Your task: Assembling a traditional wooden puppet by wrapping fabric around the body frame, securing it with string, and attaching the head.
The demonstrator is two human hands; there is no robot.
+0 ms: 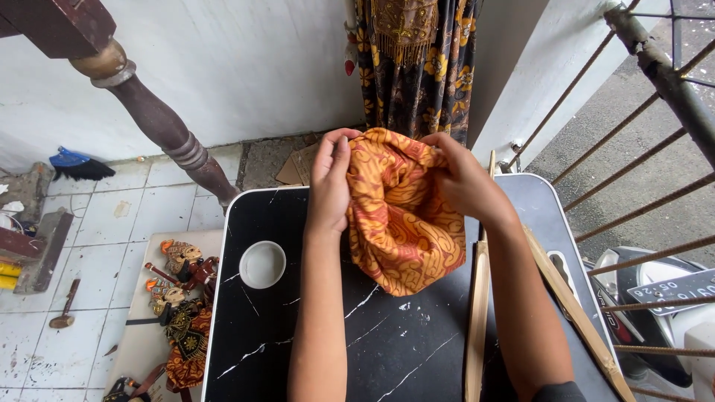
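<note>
Head camera, looking straight down: both hands are up on a bunched piece of orange patterned cloth point(401, 216), which hangs in soft folds over the far part of a black marble-look table point(313, 350) with white veins. The left hand point(331, 179) has its fingers curled together over the cloth's top left edge, thumb tucked behind, so it's pinching the fabric. The right hand point(462, 179) does the same on the top right edge, fingers pressed down onto the folds. The bottom of the cloth sags down and looks to be touching the tabletop, between the two forearms. To the left of the left forearm there's a small white round lid or cup point(262, 264) sitting on the table, apart from the cloth. Just right of the cloth a long wooden stick point(477, 313) lies near-to-far along the table, and another wooden slat point(570, 305) runs diagonally further right, under the right arm. Off the table's left edge, down on a pale board on the tiled floor, are some wooden puppets point(182, 298) with painted heads and batik outfits. Far left there's a blue brush point(74, 165) by the wall, and a dark turned wooden leg point(160, 123) comes down from the top left. Dark flowery fabric point(417, 67) hangs at the far side, and rusty metal bars point(640, 149) run along the right.
</note>
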